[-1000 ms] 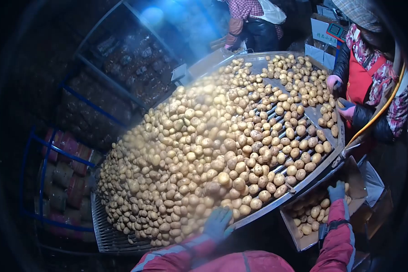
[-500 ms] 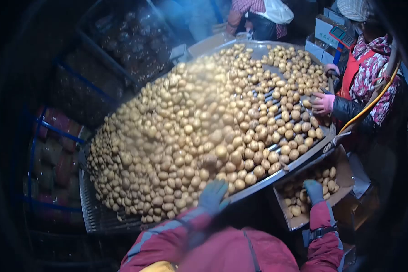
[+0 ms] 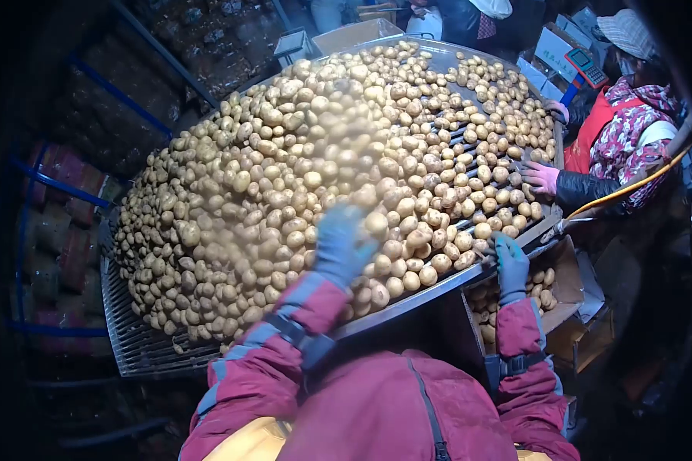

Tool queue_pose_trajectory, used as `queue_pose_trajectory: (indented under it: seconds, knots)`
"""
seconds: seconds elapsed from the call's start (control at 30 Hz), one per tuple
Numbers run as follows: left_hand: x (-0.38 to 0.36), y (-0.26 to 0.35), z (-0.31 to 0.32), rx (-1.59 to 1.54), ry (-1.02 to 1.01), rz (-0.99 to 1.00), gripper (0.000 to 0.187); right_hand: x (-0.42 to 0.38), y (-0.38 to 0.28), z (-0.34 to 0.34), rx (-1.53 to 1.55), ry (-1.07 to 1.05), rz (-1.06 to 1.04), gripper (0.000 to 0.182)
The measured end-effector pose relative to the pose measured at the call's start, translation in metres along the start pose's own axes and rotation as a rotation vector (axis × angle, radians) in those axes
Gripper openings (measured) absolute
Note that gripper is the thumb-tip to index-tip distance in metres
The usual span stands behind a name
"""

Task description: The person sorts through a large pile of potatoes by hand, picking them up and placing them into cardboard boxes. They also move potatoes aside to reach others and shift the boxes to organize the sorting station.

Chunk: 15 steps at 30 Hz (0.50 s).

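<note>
A large heap of potatoes (image 3: pixel 231 207) covers a slatted metal sorting table (image 3: pixel 142 330). My left hand (image 3: pixel 340 240), in a blue-grey glove, reaches over the near side of the heap; it is blurred, with the thumb apart from the fingers and potatoes close around it. My right hand (image 3: pixel 511 265), gloved alike, is at the table's near rim, above a cardboard box (image 3: pixel 567 269) with potatoes in it. Its fingers are beside a small dark lump on the rim. Whether they grip it cannot be made out.
At the right edge a co-worker's pink-gloved hand (image 3: pixel 542 178) touches the table. A yellow cable (image 3: pixel 638 184) runs past that person's arm. White cartons (image 3: pixel 557 52) and a red scale display (image 3: pixel 586 67) stand behind. Blue-framed racks (image 3: pixel 69 184) are on the left.
My right hand has risen out of the potatoes in the box to the table rim. My left hand has moved forward and left, further over the heap. The view has shifted slightly.
</note>
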<state>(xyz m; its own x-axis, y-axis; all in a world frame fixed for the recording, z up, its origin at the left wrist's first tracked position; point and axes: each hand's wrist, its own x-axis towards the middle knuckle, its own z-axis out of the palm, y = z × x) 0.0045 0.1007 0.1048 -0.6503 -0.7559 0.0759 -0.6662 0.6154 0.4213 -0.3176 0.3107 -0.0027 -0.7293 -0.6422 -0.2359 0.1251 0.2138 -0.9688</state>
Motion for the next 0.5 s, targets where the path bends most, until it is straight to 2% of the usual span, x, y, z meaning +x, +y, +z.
queue_pose_trajectory:
  seconds: [0.07, 0.13, 0.17, 0.2, 0.27, 0.3, 0.4, 0.43, 0.47, 0.5]
  knots:
    - [0.009, -0.086, 0.03, 0.355, 0.115, -0.182, 0.091, 0.017, 0.0, 0.006, -0.265, 0.065, -0.205, 0.037]
    - [0.025, -0.126, 0.03, 0.417, -0.088, -0.265, 0.105, 0.033, 0.006, 0.006, -0.626, 0.098, -0.445, 0.042]
    - [0.037, -0.126, 0.027, 0.448, -0.109, -0.19, 0.108, 0.04, 0.011, 0.007, -0.682, 0.091, -0.426, 0.049]
    - [0.054, -0.124, 0.032, 0.457, -0.161, -0.166, 0.109, 0.046, 0.017, 0.006, -0.858, 0.101, -0.492, 0.053]
    - [0.084, -0.112, 0.05, 0.477, -0.259, -0.125, 0.112, 0.059, 0.034, 0.007, -0.99, 0.127, -0.492, 0.055]
    - [0.089, -0.098, 0.063, 0.469, -0.081, -0.111, 0.108, 0.063, 0.035, 0.008, -1.078, 0.138, -0.489, 0.055]
    - [0.132, -0.061, 0.055, 0.239, -0.151, -0.087, 0.092, 0.059, 0.04, 0.024, -1.322, 0.157, -0.471, 0.059]
    - [0.156, -0.064, 0.075, 0.21, -0.229, -0.103, 0.081, 0.055, 0.04, 0.029, -1.32, 0.185, -0.481, 0.058]
    - [0.172, -0.059, 0.091, 0.207, -0.212, -0.151, 0.076, 0.056, 0.038, 0.033, -1.314, 0.219, -0.497, 0.058]
    - [0.182, -0.052, 0.113, 0.308, -0.149, -0.112, 0.078, 0.056, 0.034, 0.032, -1.301, 0.197, -0.456, 0.058]
